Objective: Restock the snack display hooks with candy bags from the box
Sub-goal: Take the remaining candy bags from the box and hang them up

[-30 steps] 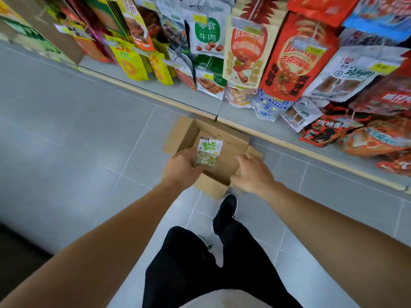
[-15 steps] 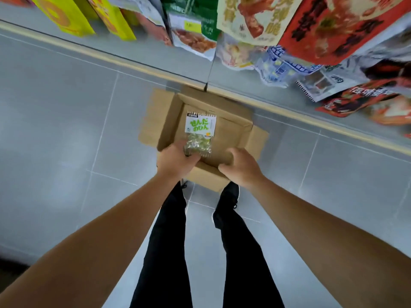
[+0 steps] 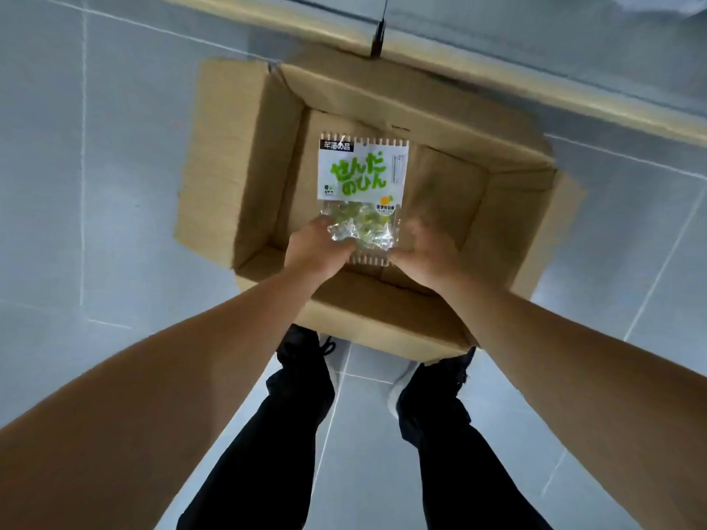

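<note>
Restocking looks barely begun: my left hand (image 3: pixel 319 248) pinches the white-and-green candy bag (image 3: pixel 361 197) over the open brown cardboard box (image 3: pixel 509 223), my right hand (image 3: pixel 424 250) cupped beside, grip unclear, hooks unseen.

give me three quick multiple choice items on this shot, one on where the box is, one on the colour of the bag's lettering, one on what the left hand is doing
1. Where does the box stand?
A. on a shelf
B. on the floor by the person's feet
C. on a cart

2. What colour is the big lettering on the bag?
A. red
B. blue
C. green

3. What is the left hand doing?
A. gripping the bag's lower end
B. hanging idle
C. pressing a box flap

Key: 1 B, the box sits on grey floor tiles just ahead of the shoes. 2 C, green letters on a white panel. 3 A, its fingers curl round the clear lower part.
</note>
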`<action>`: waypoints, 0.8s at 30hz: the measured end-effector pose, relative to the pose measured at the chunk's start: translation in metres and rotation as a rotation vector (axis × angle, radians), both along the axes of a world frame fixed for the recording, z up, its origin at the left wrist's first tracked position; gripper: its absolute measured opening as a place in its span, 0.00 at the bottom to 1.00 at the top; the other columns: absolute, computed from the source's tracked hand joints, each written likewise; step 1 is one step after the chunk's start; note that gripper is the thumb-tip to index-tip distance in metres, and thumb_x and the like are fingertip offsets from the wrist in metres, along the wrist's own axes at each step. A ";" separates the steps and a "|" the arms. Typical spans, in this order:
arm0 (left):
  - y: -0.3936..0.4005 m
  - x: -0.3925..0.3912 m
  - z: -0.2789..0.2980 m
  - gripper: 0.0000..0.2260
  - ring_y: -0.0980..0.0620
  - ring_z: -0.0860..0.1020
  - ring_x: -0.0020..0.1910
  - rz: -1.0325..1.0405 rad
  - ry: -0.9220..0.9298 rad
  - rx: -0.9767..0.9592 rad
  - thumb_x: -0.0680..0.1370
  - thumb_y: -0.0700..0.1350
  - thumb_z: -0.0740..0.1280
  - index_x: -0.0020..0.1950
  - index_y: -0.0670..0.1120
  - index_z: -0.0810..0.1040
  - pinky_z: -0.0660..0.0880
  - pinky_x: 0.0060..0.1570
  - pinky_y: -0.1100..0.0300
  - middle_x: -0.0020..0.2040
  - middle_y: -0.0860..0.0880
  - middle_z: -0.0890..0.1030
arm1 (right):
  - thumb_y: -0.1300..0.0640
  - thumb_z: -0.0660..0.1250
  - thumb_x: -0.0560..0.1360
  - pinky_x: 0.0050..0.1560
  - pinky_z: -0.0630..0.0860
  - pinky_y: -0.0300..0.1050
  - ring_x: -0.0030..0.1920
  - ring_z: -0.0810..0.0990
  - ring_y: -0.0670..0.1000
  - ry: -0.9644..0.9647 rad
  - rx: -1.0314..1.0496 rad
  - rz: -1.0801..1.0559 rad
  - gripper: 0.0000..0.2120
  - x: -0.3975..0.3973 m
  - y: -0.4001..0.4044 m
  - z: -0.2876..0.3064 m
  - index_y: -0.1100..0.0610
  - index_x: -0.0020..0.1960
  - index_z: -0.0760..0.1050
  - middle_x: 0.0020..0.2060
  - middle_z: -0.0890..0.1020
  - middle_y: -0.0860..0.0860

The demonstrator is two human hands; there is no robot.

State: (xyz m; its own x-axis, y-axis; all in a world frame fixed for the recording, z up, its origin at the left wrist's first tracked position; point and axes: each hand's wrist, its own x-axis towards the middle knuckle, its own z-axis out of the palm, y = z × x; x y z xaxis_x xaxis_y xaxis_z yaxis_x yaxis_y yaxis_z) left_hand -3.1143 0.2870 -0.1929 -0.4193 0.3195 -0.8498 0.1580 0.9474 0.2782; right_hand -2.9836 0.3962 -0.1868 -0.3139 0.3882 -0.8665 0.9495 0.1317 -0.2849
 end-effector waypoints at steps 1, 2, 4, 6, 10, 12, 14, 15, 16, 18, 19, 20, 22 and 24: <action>0.000 -0.003 -0.019 0.23 0.46 0.78 0.53 0.004 0.015 -0.009 0.77 0.52 0.67 0.71 0.48 0.71 0.68 0.44 0.63 0.61 0.47 0.79 | 0.53 0.70 0.75 0.54 0.77 0.51 0.55 0.77 0.56 0.005 0.006 -0.007 0.23 -0.001 0.001 -0.018 0.59 0.67 0.70 0.56 0.78 0.55; -0.001 -0.004 -0.038 0.22 0.47 0.76 0.48 0.014 0.020 -0.021 0.76 0.52 0.67 0.69 0.47 0.72 0.68 0.41 0.62 0.59 0.46 0.80 | 0.54 0.70 0.75 0.54 0.77 0.50 0.52 0.77 0.54 -0.005 0.004 -0.015 0.23 -0.002 0.002 -0.035 0.58 0.67 0.69 0.53 0.77 0.53; -0.003 -0.005 -0.075 0.23 0.50 0.73 0.45 0.052 0.036 -0.053 0.76 0.53 0.67 0.68 0.46 0.71 0.66 0.35 0.61 0.56 0.47 0.79 | 0.54 0.70 0.75 0.53 0.75 0.48 0.52 0.75 0.52 -0.037 0.006 -0.072 0.26 -0.001 0.002 -0.074 0.57 0.69 0.67 0.51 0.75 0.51; -0.007 -0.007 -0.103 0.27 0.50 0.73 0.48 0.119 0.040 -0.077 0.74 0.54 0.70 0.69 0.45 0.68 0.68 0.40 0.59 0.59 0.48 0.76 | 0.54 0.72 0.73 0.53 0.74 0.47 0.59 0.76 0.54 -0.047 0.012 -0.187 0.29 -0.001 0.001 -0.103 0.56 0.71 0.65 0.58 0.75 0.51; -0.009 -0.011 -0.133 0.31 0.47 0.76 0.59 0.300 -0.003 -0.052 0.71 0.51 0.73 0.71 0.47 0.66 0.74 0.53 0.55 0.63 0.48 0.75 | 0.52 0.74 0.71 0.51 0.76 0.47 0.59 0.77 0.54 -0.047 0.074 -0.368 0.28 -0.007 -0.005 -0.138 0.54 0.68 0.68 0.61 0.75 0.51; -0.010 -0.010 -0.131 0.23 0.47 0.79 0.55 0.390 -0.045 -0.049 0.72 0.49 0.73 0.64 0.48 0.72 0.78 0.54 0.52 0.58 0.49 0.79 | 0.53 0.73 0.73 0.40 0.74 0.40 0.52 0.78 0.50 -0.055 0.012 -0.473 0.20 -0.008 -0.006 -0.138 0.53 0.62 0.72 0.51 0.77 0.48; -0.012 -0.006 -0.121 0.10 0.47 0.81 0.49 0.432 -0.052 -0.018 0.75 0.46 0.71 0.54 0.50 0.76 0.81 0.48 0.51 0.52 0.48 0.81 | 0.52 0.70 0.76 0.35 0.71 0.38 0.47 0.80 0.48 -0.056 -0.047 -0.520 0.09 -0.006 -0.005 -0.127 0.54 0.53 0.76 0.44 0.79 0.47; -0.012 -0.004 -0.113 0.07 0.48 0.81 0.45 0.463 -0.062 0.001 0.75 0.45 0.71 0.51 0.50 0.76 0.81 0.41 0.53 0.50 0.47 0.81 | 0.52 0.70 0.76 0.36 0.72 0.39 0.46 0.80 0.49 -0.047 -0.059 -0.524 0.06 -0.003 -0.005 -0.119 0.54 0.49 0.76 0.44 0.80 0.49; -0.013 -0.001 -0.103 0.07 0.50 0.80 0.41 0.489 -0.074 0.015 0.75 0.45 0.70 0.50 0.49 0.75 0.78 0.34 0.56 0.48 0.47 0.81 | 0.52 0.70 0.76 0.39 0.74 0.41 0.46 0.80 0.49 -0.032 -0.065 -0.521 0.06 0.002 -0.004 -0.107 0.54 0.47 0.76 0.44 0.80 0.50; -0.015 0.004 -0.078 0.09 0.51 0.75 0.36 0.517 -0.106 0.013 0.76 0.46 0.71 0.51 0.45 0.73 0.72 0.29 0.59 0.47 0.45 0.79 | 0.52 0.70 0.76 0.47 0.77 0.45 0.46 0.79 0.49 0.003 -0.076 -0.538 0.06 0.010 0.000 -0.079 0.53 0.44 0.75 0.44 0.80 0.50; -0.014 0.007 -0.063 0.11 0.51 0.74 0.35 0.525 -0.132 0.010 0.76 0.46 0.70 0.52 0.43 0.72 0.72 0.29 0.59 0.48 0.44 0.79 | 0.53 0.70 0.76 0.48 0.76 0.46 0.45 0.79 0.50 0.015 -0.077 -0.558 0.07 0.013 0.002 -0.064 0.54 0.43 0.75 0.42 0.80 0.49; -0.013 0.009 -0.043 0.11 0.52 0.74 0.34 0.526 -0.157 0.012 0.76 0.46 0.70 0.53 0.43 0.72 0.72 0.28 0.59 0.48 0.44 0.79 | 0.53 0.70 0.75 0.47 0.76 0.46 0.43 0.79 0.50 0.024 -0.078 -0.581 0.07 0.017 0.004 -0.043 0.55 0.44 0.75 0.41 0.79 0.49; -0.013 0.016 -0.005 0.11 0.54 0.71 0.30 0.521 -0.191 0.014 0.76 0.46 0.70 0.54 0.43 0.74 0.71 0.27 0.60 0.49 0.41 0.81 | 0.53 0.70 0.74 0.42 0.74 0.45 0.40 0.77 0.50 0.036 -0.087 -0.634 0.07 0.024 0.006 -0.005 0.55 0.45 0.75 0.38 0.77 0.50; -0.013 0.024 0.041 0.10 0.54 0.68 0.27 0.547 -0.193 0.035 0.76 0.45 0.71 0.52 0.42 0.74 0.67 0.26 0.60 0.50 0.36 0.81 | 0.54 0.71 0.74 0.35 0.70 0.42 0.36 0.73 0.49 0.052 -0.100 -0.637 0.08 0.033 0.009 0.043 0.55 0.45 0.73 0.36 0.73 0.50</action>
